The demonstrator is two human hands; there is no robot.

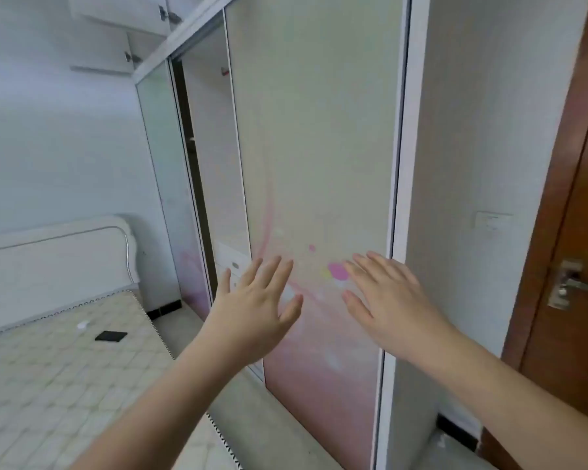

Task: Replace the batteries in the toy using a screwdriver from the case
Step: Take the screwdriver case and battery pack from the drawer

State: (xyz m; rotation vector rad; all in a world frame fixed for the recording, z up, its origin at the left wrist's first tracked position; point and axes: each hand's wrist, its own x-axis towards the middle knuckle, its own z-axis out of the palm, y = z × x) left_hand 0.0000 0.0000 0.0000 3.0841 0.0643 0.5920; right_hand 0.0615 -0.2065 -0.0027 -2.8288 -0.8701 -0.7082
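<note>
Foremost, sliding wardrobe door (316, 147): pale panel with pink floral print low down, white frame, filling centre of view. Beside it at left, second wardrobe panel (157, 171), dark gap between the two.
Bed (58, 374): quilted cream mattress, white headboard (48, 252), lower left.
Brown wooden door (571, 232): far right, metal lever handle (571, 286).
White wall switch plate (492, 221): on wall between wardrobe and door.
Left hand (255, 310): raised before wardrobe door, back toward camera, fingers straight and spread, holding nothing.
Right hand (392, 300): raised beside left, near but apart, fingers straight and lightly fanned, holding nothing; contact with door panel not determinable.
Flat black rectangular object (111, 336): lying on mattress, well apart from left hand, lower and leftward; whether screwdriver case, cannot tell.
Small white object (83, 324): on mattress just beside black one, too blurred to identify.
</note>
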